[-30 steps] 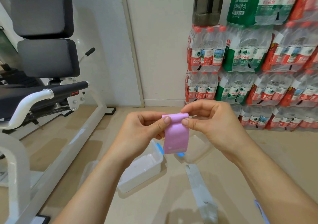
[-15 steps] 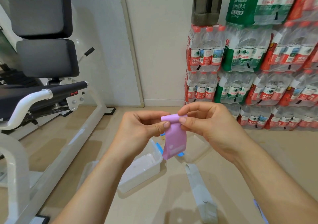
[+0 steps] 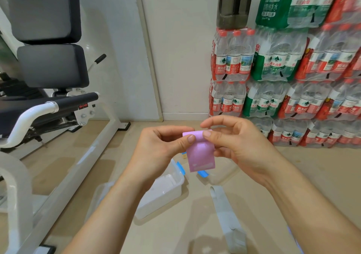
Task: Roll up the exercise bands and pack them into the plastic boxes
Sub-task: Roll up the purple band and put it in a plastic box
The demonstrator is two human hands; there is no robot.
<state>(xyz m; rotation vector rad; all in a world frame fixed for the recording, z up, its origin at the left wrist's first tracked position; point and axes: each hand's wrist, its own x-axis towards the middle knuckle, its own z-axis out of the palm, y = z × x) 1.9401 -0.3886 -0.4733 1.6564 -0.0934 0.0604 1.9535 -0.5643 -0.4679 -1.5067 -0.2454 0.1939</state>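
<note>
A pink exercise band (image 3: 201, 155) is held in the air in front of me, rolled at its top with a short flap hanging down. My left hand (image 3: 162, 146) pinches the roll's left end between thumb and fingers. My right hand (image 3: 234, 140) pinches its right end. Below them on the floor stands an open clear plastic box (image 3: 166, 193) with blue latches. A second clear box (image 3: 220, 173) lies right of it, partly hidden by my right hand. A grey band (image 3: 226, 218) lies flat on the floor between my forearms.
A white-framed exercise machine (image 3: 64, 156) with black pads fills the left side. Stacked packs of bottled water (image 3: 283, 89) line the wall at the right. A clear lid (image 3: 101, 195) lies left of the open box. Beige floor surrounds the boxes.
The hanging flap of the pink band has become shorter as the roll at the top takes it up. Both hands stay at the same place and keep pinching the roll.
</note>
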